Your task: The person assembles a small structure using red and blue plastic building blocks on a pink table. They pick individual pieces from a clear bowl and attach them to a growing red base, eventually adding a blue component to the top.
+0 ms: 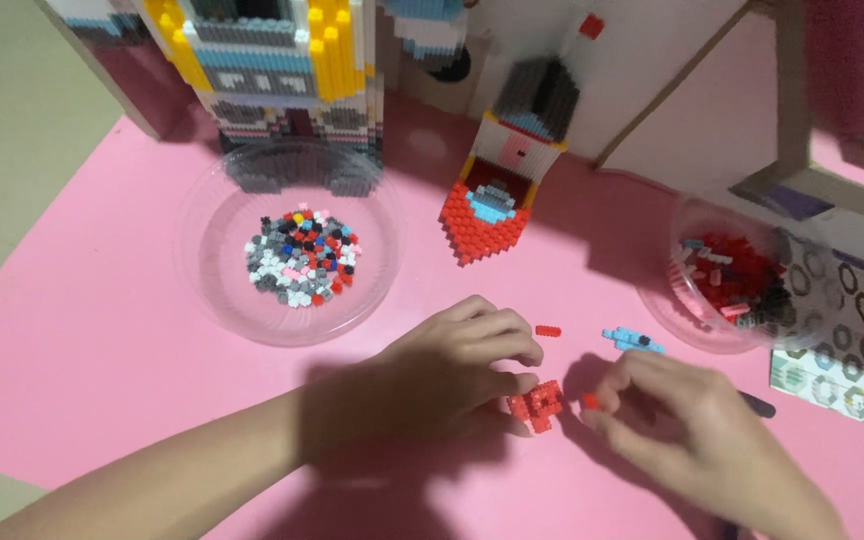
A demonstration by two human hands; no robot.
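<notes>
My left hand [452,365] rests on the pink table [102,330], its thumb and fingers pinching a small red block cluster [539,403]. My right hand [687,420] is close on the right, with a tiny red block [589,401] held at its fingertips, nearly touching the cluster. A loose red piece [548,330] lies just beyond my left fingers. A small blue block piece [634,340] lies above my right hand.
A clear bowl [287,240] of mixed small blocks sits at the left. A second clear bowl [727,280] of mostly red blocks is at the right. A red pointed block model [487,215], a tall block building [272,70] and a patterned sheet [857,360] are also there.
</notes>
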